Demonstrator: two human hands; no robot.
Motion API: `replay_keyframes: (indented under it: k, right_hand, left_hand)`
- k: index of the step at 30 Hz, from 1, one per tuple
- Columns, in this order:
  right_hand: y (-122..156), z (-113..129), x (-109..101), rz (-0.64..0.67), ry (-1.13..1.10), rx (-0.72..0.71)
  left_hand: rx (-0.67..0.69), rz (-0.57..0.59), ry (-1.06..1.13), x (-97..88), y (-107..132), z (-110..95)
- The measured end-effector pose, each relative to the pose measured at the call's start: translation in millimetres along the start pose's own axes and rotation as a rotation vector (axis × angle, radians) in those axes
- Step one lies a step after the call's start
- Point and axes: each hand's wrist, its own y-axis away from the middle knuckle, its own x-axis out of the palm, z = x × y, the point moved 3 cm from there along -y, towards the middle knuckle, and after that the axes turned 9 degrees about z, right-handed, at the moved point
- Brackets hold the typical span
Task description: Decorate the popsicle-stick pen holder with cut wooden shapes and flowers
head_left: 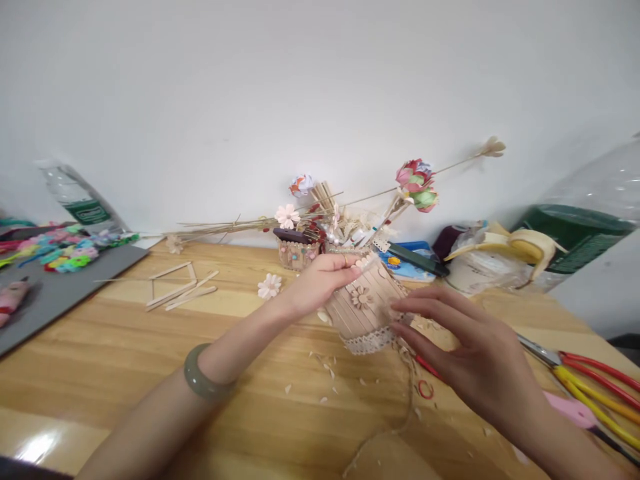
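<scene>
A small pot of flat wooden sticks [350, 320], tilted over the table, is gripped at its rim by my left hand [327, 277]. White lace [370, 341] runs round its lower edge, and a wooden flower [361, 297] sits on its side. My right hand [465, 340] is at the pot's right side, thumb and fingers apart, the tips at or very near its wall. Whether something tiny lies between those tips is hard to make out. Below the pot a thin twine [411, 393] trails across the table. A pale flower [270, 286] lies left of the pot.
Scissors with red handles [595, 363] and a yellow-handled tool [590, 400] lie at the right. Behind stand a decorated basket [297, 255] and paper flowers [415, 180]. Wooden sticks [173, 293] lie left; a banana peel [535, 243] and large bottle [575, 230] are back right.
</scene>
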Motion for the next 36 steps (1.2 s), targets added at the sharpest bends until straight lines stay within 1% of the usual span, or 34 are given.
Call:
replay_keyframes:
  k: [5,10,16,23,26,30,33,36]
  right_hand:
    - [-2.6,-1.0,2.7,0.017,-0.034,0.015]
    - [-2.1,-1.7,1.2,0.063,-0.065,0.046]
    - [-4.3,-1.9,1.2,0.075,-0.069,0.033]
    - [-1.1,-2.8,-0.8,0.097,-0.072,0.049]
    - [1.0,-3.6,-4.4,0.037,-0.090,0.054]
    - [6.8,-5.2,-12.5,-0.092,-0.087,0.084]
    - [13.5,-6.6,-19.2,-0.124,-0.069,0.117]
    - [21.9,-10.0,-23.7,-0.157,-0.070,0.186]
  left_hand:
    - [0.020,0.022,-0.017,3.4,2.6,-3.4]
    - [0.005,0.013,-0.017,3.9,3.8,-4.5]
    - [-0.006,0.019,-0.002,4.8,4.2,-5.1]
    - [-0.003,0.006,0.026,4.8,3.1,-4.7]
    - [0.004,0.006,0.059,4.6,3.2,-5.0]
    - [0.022,-0.013,0.074,2.8,4.1,-5.5]
    - [0.024,-0.026,0.067,1.9,4.3,-5.7]
    - [0.039,-0.028,0.048,1.4,4.1,-6.6]
